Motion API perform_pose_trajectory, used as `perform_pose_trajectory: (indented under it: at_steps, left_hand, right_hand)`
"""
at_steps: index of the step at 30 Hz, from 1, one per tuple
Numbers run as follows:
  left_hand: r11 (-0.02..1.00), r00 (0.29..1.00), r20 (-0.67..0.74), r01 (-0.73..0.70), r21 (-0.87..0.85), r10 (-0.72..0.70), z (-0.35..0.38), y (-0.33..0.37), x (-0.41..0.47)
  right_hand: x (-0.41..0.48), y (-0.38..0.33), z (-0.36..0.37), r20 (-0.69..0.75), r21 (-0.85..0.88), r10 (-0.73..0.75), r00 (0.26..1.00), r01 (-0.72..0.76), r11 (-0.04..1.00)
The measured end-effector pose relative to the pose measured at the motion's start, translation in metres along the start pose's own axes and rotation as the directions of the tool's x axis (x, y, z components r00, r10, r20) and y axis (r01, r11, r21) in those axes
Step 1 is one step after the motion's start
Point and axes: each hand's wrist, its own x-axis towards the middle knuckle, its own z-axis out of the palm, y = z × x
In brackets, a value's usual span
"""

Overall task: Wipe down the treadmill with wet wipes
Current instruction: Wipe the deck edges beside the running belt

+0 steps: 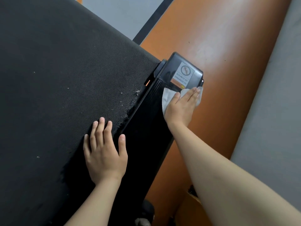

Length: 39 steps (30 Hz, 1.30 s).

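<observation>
Treadmill belt (pixel 57 79): black, textured, with pale specks. Its right edge is frayed, with lint gathered along it (pixel 130 110).

Side rail (pixel 146 124): black and ribbed, running along the belt's right edge to a glossy end cap (pixel 172 66) at the treadmill's far right corner. The cap carries a warning sticker (pixel 184 74), which reads upside down from here.

Wet wipe (pixel 167 97): white and crumpled, at the far end of the rail, just against the end cap below the sticker. Its far side laps over the rail's outer edge.

Right hand (pixel 180 106): palm down on the wipe, fingers straight and together, pressing it to the rail. Grip released, nothing pinched.

Left hand (pixel 104 152): flat across the belt's right edge at the near end. The fingers are spread on the belt and the thumb reaches over the rail. Grip released, holding nothing. It is well apart from the wipe.

Floor (pixel 219 46): an orange band beside the rail's outer edge, with grey beyond it on the right.
</observation>
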Motion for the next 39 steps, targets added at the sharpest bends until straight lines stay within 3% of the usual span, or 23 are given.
perform_pose_trajectory:
  at_steps: [15, 23, 30, 39]
  left_hand:
    - [0.998, 1.000, -0.019, -0.012, -0.061, 0.011, 0.000, 0.001, 0.002]
    - [0.983, 0.999, -0.030, -0.046, -0.177, 0.041, -0.002, -0.005, 0.000]
    - [0.970, 0.998, -0.027, -0.069, -0.235, 0.064, -0.004, -0.011, -0.002]
    - [0.984, 0.996, -0.014, -0.090, -0.152, 0.089, -0.002, -0.010, -0.004]
  right_hand:
    - [-0.105, 0.033, 0.021, 0.000, 0.110, -0.081, 0.997, 0.081, 0.991]
    - [-0.202, 0.055, 0.038, 0.005, -0.007, -0.214, 0.977, 0.214, 0.977]
    - [-0.195, 0.055, 0.033, 0.075, -0.088, -0.239, 0.968, 0.246, 0.965]
    - [-0.145, 0.035, 0.027, 0.036, -0.231, -0.273, 0.961, 0.274, 0.934]
